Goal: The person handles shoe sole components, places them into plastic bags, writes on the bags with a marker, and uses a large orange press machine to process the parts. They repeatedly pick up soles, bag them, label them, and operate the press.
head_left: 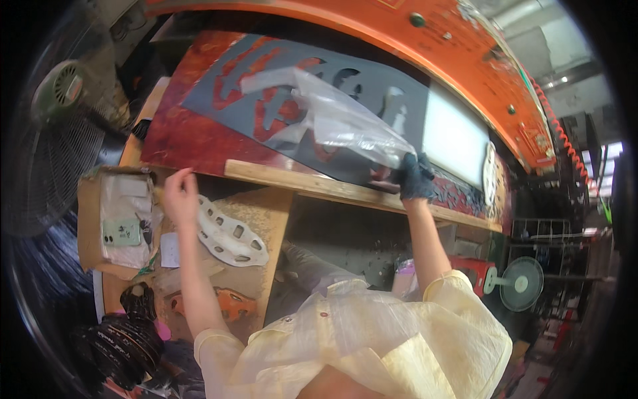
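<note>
My right hand (417, 178), in a dark glove, grips one end of a clear plastic sheet (345, 123). The crumpled sheet stretches up and left over a grey sheet with cut-out shapes (282, 56) on a red-brown work surface (174, 136). My bare left hand (181, 197) is raised at the front edge of that surface, its fingers drawn together; whether anything is between them cannot be made out. Beside its wrist lies a white curved plate with oval holes (232, 234). A pale slab (455, 133) lies to the right of the grey sheet.
An orange machine beam (372, 23) spans the far side. A wooden strip (319, 183) runs along the near edge. At left stand a cardboard box (90, 216) with a phone (122, 232), and a large fan (56, 143). A smaller fan (521, 284) is at right.
</note>
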A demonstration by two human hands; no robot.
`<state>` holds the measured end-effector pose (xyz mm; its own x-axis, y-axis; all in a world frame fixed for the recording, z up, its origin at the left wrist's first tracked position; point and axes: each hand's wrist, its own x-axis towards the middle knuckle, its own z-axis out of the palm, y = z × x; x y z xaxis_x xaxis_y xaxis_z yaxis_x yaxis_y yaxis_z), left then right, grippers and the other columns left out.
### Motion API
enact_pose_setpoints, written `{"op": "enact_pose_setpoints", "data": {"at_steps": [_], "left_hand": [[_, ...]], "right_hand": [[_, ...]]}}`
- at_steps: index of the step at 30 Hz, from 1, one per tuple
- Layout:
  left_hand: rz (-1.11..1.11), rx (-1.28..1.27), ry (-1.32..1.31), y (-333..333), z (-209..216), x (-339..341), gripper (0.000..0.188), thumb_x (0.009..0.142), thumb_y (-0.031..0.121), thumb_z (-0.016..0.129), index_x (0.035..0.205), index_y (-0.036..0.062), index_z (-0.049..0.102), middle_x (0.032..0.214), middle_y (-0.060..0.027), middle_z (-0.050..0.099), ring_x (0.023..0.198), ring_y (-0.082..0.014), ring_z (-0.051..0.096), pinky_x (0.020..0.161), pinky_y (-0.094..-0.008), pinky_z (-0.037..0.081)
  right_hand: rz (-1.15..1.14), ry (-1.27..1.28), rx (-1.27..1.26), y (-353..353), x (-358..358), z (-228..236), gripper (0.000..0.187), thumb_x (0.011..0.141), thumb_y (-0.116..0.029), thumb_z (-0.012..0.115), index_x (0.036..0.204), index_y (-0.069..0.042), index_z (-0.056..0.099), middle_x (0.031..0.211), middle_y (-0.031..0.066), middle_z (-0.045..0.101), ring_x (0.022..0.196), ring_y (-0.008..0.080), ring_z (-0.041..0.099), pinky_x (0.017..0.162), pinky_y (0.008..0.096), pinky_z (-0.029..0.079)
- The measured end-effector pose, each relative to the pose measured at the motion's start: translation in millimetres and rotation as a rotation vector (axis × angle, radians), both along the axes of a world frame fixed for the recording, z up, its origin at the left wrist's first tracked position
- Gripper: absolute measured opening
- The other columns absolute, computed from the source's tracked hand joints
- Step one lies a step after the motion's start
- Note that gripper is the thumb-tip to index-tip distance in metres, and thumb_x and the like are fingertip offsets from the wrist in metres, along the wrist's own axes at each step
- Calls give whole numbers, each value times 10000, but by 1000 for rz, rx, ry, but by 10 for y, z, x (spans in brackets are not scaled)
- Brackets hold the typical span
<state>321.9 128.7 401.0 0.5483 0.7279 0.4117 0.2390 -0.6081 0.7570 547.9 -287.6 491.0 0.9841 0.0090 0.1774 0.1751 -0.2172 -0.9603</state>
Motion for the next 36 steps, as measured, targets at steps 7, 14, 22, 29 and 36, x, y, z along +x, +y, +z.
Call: {"op": "enact_pose_setpoints", "data": {"at_steps": [7,14,22,29,36], "left_hand": [[-495,60,-107,-2033,1017,956,105,798,147,697,890,96,698,851,-46,649,811,-243,617,706,-338,484],[-498,201,106,-2892,1102,1743,225,776,150,704,1000,129,712,868,-54,586,806,-259,592,690,-374,476],[-499,465,-150,-3067,1717,3326,183,815,161,668,993,167,709,883,-32,584,808,-244,582,664,-364,474],[-611,-130,-309,-3735,1840,3973,225,831,132,633,1052,126,673,922,-19,628,704,-183,575,637,-288,456],[-612,65,194,-3888,1301,3039,161,804,158,676,958,114,693,938,-68,617,782,-215,592,665,-326,480]], "right_hand": [[-86,-203,18,-508,-161,297,246,909,-200,537,1023,9,599,765,68,583,620,128,550,537,266,470],[77,-520,-463,-810,247,289,201,811,-88,628,1011,-63,631,968,146,661,909,326,643,806,378,499],[87,-299,-440,-1404,1510,367,158,800,-121,681,948,-80,641,890,140,669,813,320,664,719,363,521],[336,-368,-482,-1682,1576,217,217,781,-176,697,971,-92,633,848,138,659,758,336,645,691,401,511],[165,212,-85,-1852,1256,92,207,802,-109,664,964,-53,549,795,91,596,658,184,595,604,340,492]]}}
